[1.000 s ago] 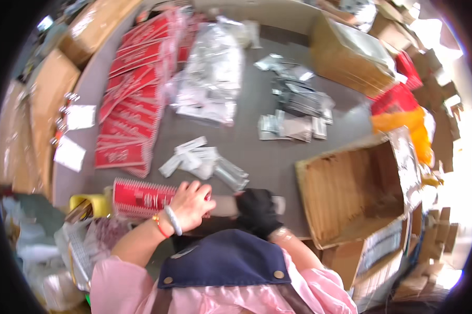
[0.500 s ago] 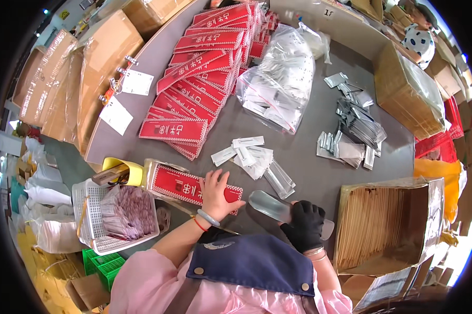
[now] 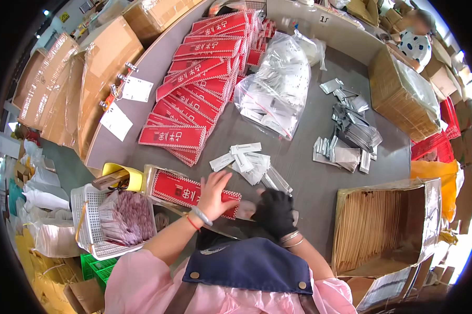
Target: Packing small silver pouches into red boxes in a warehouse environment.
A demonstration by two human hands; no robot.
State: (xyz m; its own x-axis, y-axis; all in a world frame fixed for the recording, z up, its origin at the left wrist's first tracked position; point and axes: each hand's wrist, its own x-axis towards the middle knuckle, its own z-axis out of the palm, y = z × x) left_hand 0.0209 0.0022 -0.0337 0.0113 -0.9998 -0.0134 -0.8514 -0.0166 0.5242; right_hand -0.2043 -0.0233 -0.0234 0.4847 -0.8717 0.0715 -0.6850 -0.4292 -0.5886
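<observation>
My left hand (image 3: 213, 194), bare with a bracelet at the wrist, lies flat with spread fingers on a red and white printed packet (image 3: 186, 191) at the near edge of the grey table (image 3: 309, 178). My right hand (image 3: 276, 212), in a black glove, rests closed at the packet's right end; whether it grips the packet is hidden. Just beyond the hands lies a small pile of white sachets (image 3: 246, 159) and a clear sleeve (image 3: 278, 180).
A long overlapping row of red packets (image 3: 199, 89) runs up the table. A clear bag of sachets (image 3: 278, 89), silver pouches (image 3: 351, 136), an open cardboard box of brown envelopes (image 3: 382, 225), a white basket (image 3: 115, 220) and cartons (image 3: 94, 83) surround it. Another person (image 3: 416, 36) sits far right.
The view has swung, showing more of the table's left side. My left hand has opened flatter on the red packet; my gloved right hand has moved in beside the packet's right end.
</observation>
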